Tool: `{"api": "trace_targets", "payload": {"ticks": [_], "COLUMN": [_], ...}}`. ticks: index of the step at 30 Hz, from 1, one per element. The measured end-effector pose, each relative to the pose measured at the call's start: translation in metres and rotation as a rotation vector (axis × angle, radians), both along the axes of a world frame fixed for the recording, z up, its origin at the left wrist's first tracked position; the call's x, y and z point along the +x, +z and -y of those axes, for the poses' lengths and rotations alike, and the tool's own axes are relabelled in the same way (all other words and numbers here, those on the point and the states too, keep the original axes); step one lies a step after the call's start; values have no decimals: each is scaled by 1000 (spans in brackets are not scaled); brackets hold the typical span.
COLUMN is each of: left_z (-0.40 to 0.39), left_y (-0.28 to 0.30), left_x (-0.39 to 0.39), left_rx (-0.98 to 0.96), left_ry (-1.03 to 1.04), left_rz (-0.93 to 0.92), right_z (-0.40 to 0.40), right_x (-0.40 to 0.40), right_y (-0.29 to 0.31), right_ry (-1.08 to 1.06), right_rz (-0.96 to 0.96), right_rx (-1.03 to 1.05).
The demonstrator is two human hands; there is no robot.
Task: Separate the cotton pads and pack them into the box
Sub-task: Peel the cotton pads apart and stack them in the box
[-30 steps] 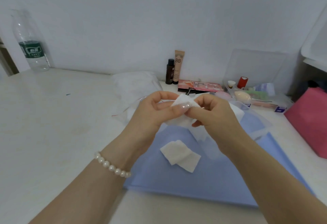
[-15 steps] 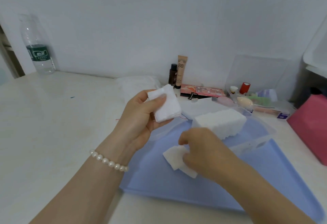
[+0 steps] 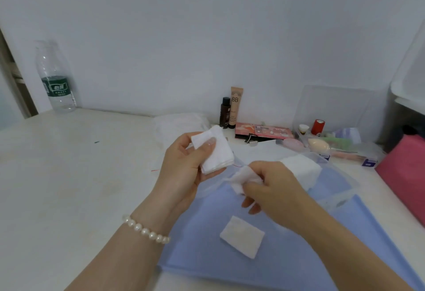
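Left hand: I see the left hand (image 3: 184, 159) raised above the table (image 3: 69, 175), palm turned toward the camera, thumb across the front of a stack of cotton pads (image 3: 215, 151), fingers curled behind it, clamped on the stack.
Left wrist: a pearl bracelet (image 3: 147, 231) circles it; forearm enters from lower left.
Right hand: the right hand (image 3: 273, 187) sits lower and just right of the stack, back toward the camera, fingers (image 3: 253, 177) pinched together on a single cotton pad (image 3: 241, 179), which is crumpled.
Loose pad: one flat pad (image 3: 242, 236) lies on the blue mat (image 3: 299, 256), below both hands.
Box: a clear box (image 3: 331, 189) sits behind the right hand; I note a white block of pads (image 3: 303, 168) inside it.
Background: water bottle (image 3: 56, 77) at far left by the wall; BB tube (image 3: 235, 106) upright at the back.
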State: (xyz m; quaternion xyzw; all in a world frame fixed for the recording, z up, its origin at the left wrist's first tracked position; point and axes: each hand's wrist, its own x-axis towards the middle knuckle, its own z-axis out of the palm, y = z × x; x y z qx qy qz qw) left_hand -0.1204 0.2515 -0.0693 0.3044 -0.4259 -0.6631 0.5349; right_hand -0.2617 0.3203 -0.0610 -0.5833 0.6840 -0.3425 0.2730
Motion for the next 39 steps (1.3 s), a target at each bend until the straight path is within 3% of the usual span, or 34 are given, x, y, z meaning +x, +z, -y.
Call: {"api": "trace_targets", "payload": {"ticks": [4,7,14,27,35,39], "left_z": [-3,-10,-17,-15,-17,-18], "left_y": [-2,-7,-7,-3,-6,-9], "left_x": [-5,-13,-17,-16,-16,-19], "left_rx": [-32,3,54,237,97,111], "left_ry": [33,-73,-287,-339,-403,-350], "left_rz": [1,3,85,33,35,16], "right_z": [-8,-13,-4,-4,-3,-2], "right_x": [-18,-13,4,3,3,5], "right_y": [33,38,14,13,12,8], "right_ry": [75,215,107,71,53,27], "right_rz": [408,651,449,467,518,453], "right_rx": [-37,-20,9,66,69,31]}}
